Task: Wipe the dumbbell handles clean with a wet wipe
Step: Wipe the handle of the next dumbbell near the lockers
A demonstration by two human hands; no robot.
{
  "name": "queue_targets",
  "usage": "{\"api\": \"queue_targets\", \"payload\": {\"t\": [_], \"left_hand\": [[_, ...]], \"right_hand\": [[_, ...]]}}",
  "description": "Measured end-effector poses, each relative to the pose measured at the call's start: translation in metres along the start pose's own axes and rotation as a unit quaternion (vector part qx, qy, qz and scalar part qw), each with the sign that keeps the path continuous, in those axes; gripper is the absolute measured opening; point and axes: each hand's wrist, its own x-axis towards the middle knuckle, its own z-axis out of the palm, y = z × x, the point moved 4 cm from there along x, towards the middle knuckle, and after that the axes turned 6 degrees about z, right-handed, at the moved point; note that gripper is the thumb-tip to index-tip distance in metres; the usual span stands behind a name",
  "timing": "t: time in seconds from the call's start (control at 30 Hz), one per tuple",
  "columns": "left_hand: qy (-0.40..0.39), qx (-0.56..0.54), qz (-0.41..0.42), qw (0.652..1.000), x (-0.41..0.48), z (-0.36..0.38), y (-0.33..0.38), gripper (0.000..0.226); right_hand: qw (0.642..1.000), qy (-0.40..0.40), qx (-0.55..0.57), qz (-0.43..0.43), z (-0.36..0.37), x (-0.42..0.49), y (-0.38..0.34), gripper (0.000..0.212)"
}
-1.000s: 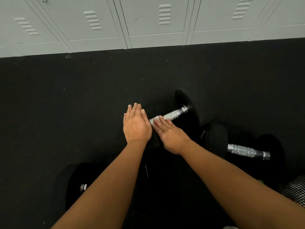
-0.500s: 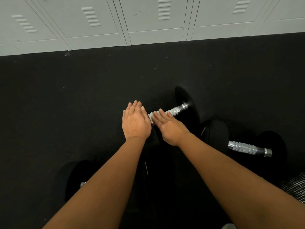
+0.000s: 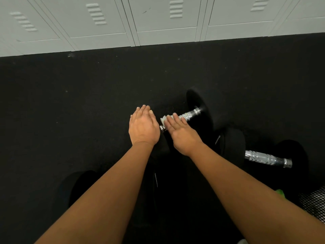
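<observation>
A row of pale grey lockers (image 3: 98,20) runs across the 12 o'clock edge of my feed, and below it a black rubber floor (image 3: 70,103) fills everything else. Three dumbbells lie on it. The first dumbbell (image 3: 198,103) sits just past centre towards 1 o'clock, its handle (image 3: 190,115) slanting from the far head down towards the middle. The second dumbbell (image 3: 265,158) lies at 4 o'clock, well apart from both hands, its chrome bar bare. The third dumbbell (image 3: 79,184) is a dark shape at 7 o'clock, its bar hidden behind the left forearm. A scrap of mesh (image 3: 314,203) shows in the corner at 5 o'clock.

The left hand (image 3: 143,127) lies flat at centre, fingers straight and together, holding nothing. I think it rests on the near head of the first dumbbell to steady it, though black on black leaves me unsure. The right hand (image 3: 182,136), just beside it at 3 o'clock, lays straight fingers across the near end of the handle and presses the wet wipe (image 3: 164,119) onto the metal. I cannot see the thumb. The wipe bunches white at the fingertips.

I judge the job early to middling. This handle is being wiped, with the wipe at its near end and the far stretch uncovered. The second and third handles look untouched, so at least two remain.
</observation>
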Motion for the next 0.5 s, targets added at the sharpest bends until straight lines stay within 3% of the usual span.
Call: {"api": "queue_targets", "payload": {"t": [0.3,0.5], "left_hand": [[-0.025,-0.012,-0.007,1.000,0.012,-0.004,-0.002,0.044],[-0.032,-0.030,-0.022,0.999,0.026,-0.014,0.000,0.040]], "right_hand": [[0.999,0.029,-0.002,-0.029,0.013,-0.007,-0.011,0.058],[0.998,0.055,0.036,0.015,0.017,-0.011,-0.005,0.060]]}}
